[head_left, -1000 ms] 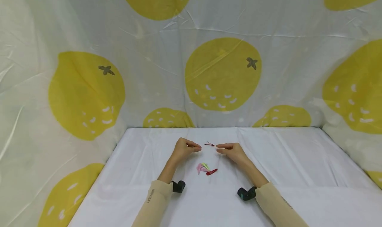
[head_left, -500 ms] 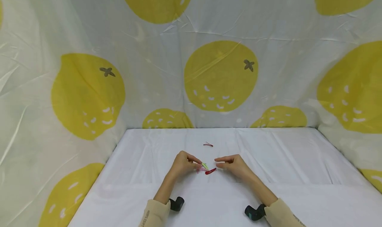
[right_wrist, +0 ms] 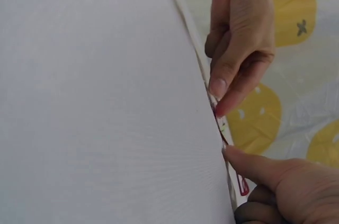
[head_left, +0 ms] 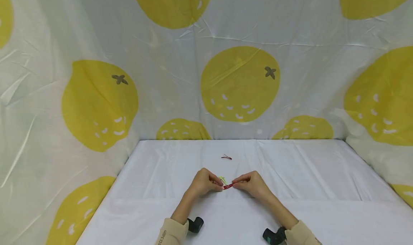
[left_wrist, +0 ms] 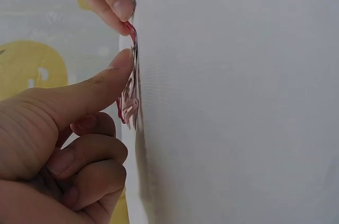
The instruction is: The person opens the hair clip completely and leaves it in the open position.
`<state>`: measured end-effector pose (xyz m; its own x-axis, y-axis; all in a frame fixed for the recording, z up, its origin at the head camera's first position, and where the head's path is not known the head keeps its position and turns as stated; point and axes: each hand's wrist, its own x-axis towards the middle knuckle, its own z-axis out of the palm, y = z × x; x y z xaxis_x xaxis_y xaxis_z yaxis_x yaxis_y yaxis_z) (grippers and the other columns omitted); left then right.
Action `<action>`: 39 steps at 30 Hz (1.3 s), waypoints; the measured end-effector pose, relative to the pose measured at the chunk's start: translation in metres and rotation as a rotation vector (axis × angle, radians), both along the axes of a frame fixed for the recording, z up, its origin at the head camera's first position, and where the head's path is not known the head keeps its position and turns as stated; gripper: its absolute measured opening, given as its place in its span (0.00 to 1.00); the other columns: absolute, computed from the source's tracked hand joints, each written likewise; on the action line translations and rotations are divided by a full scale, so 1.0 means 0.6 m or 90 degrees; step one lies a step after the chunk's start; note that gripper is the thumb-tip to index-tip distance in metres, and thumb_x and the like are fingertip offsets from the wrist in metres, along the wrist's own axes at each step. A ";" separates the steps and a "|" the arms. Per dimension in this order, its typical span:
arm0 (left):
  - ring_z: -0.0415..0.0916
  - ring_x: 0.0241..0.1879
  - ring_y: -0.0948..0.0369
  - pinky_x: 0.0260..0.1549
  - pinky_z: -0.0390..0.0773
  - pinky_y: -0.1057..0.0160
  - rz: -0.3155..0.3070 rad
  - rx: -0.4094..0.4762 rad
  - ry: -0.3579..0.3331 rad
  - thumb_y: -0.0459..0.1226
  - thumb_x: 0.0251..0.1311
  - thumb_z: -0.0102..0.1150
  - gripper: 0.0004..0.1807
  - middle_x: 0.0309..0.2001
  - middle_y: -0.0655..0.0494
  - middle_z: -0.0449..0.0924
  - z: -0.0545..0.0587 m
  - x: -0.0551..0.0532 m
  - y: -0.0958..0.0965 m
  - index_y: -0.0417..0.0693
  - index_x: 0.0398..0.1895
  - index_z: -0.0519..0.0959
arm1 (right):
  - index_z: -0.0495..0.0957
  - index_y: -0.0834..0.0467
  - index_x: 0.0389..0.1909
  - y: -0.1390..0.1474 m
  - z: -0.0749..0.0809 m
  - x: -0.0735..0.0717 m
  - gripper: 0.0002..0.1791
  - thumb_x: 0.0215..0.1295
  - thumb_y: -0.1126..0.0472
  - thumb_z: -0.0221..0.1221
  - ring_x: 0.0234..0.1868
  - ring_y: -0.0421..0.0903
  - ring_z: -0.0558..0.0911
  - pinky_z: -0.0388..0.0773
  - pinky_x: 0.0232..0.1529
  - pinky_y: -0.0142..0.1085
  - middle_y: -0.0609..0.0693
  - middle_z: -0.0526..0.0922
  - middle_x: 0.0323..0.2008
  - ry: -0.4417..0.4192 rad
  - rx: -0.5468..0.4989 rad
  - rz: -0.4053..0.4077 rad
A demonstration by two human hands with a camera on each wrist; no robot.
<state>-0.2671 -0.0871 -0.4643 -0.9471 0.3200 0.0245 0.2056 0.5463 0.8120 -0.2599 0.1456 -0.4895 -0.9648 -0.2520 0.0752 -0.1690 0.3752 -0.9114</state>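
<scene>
Left forearm (head_left: pixel 181 207) and right forearm (head_left: pixel 281 210) extended forward, converging. Left hand (head_left: pixel 204 182): thumb (left_wrist: pixel 103 86) straight, lower fingers (left_wrist: pixel 100 155) curled toward the palm. Right hand (head_left: pixel 255 185): thumb and forefinger in a pinch, remaining fingers folded under. The two hands faced each other, fingertips near but apart.

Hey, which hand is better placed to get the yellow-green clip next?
Probably the left hand: its fingertips are beside the yellow-green clip, while the right hand, pinching the nearer red clip, is farther off.
</scene>
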 end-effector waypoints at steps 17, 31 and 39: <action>0.64 0.24 0.68 0.21 0.62 0.72 -0.026 0.045 -0.015 0.29 0.46 0.81 0.06 0.27 0.51 0.88 0.006 0.000 0.004 0.40 0.28 0.92 | 0.91 0.63 0.39 0.028 0.001 -0.006 0.10 0.62 0.60 0.72 0.32 0.33 0.77 0.75 0.35 0.26 0.56 0.91 0.35 -0.040 -0.038 0.074; 0.79 0.31 0.70 0.32 0.76 0.72 -0.117 0.068 -0.038 0.30 0.54 0.77 0.04 0.35 0.45 0.91 0.013 0.005 0.012 0.36 0.30 0.91 | 0.90 0.62 0.42 0.013 0.010 -0.006 0.11 0.65 0.58 0.69 0.30 0.33 0.73 0.69 0.32 0.27 0.57 0.91 0.38 -0.034 -0.037 0.088; 0.81 0.31 0.64 0.33 0.77 0.68 -0.043 0.102 -0.051 0.37 0.59 0.74 0.06 0.29 0.50 0.90 0.013 0.006 0.015 0.44 0.31 0.92 | 0.89 0.63 0.43 0.000 0.014 0.000 0.14 0.66 0.56 0.69 0.29 0.33 0.70 0.65 0.30 0.28 0.58 0.91 0.36 -0.066 -0.047 0.052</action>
<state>-0.2636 -0.0784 -0.4566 -0.9244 0.3813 0.0061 0.1694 0.3963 0.9024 -0.2596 0.1455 -0.4808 -0.9448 -0.3278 -0.0029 -0.0993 0.2949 -0.9504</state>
